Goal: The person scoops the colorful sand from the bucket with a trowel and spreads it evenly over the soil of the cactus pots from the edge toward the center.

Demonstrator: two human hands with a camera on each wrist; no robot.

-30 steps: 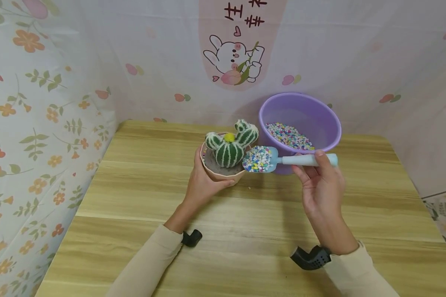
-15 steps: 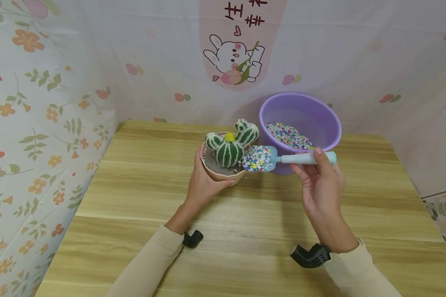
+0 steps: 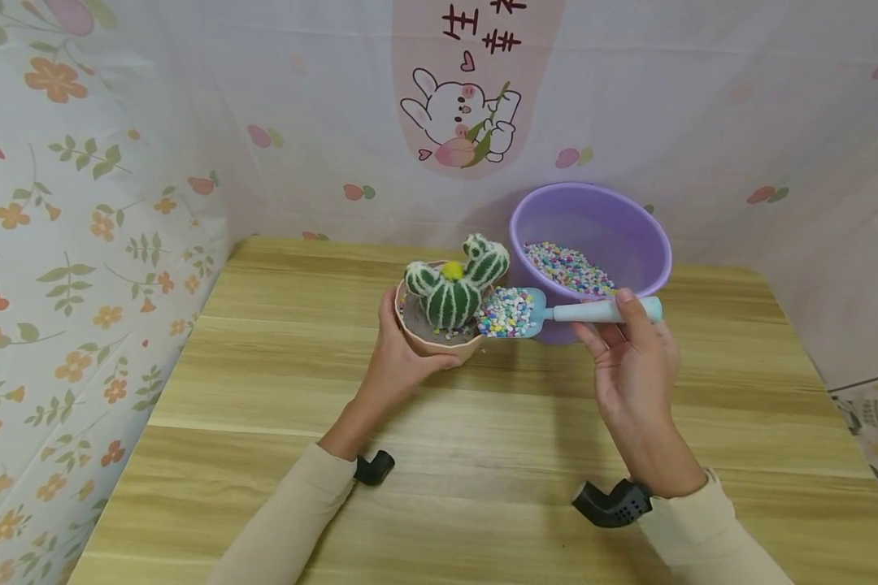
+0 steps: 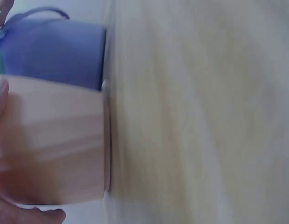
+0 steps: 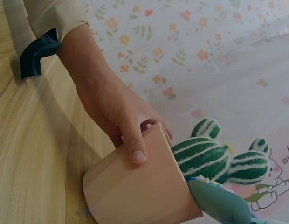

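Observation:
A plush-looking green cactus (image 3: 449,305) with white stripes and a yellow tuft stands in a peach pot (image 5: 135,184) on the table. My left hand (image 3: 402,357) grips the pot from its left side, thumb along the front wall. Over the pot's right rim lies the blade of a light blue scoop (image 3: 538,312), heaped with multicoloured pebbles (image 3: 507,311). With my right hand (image 3: 636,370) I hold the scoop's pale handle, thumb on top. A few pebbles rest on the grey fill below the cactus.
Behind the scoop stands a purple bucket (image 3: 593,213) part filled with the same pebbles. Floral cloth (image 3: 300,97) hangs behind and to the left of the wooden table (image 3: 263,406). Black cameras are strapped to both wrists.
Some pebbles have dropped from the scoop's tip onto the grey fill in front of the cactus. The scoop has tilted slightly; the left hand stays on the pot.

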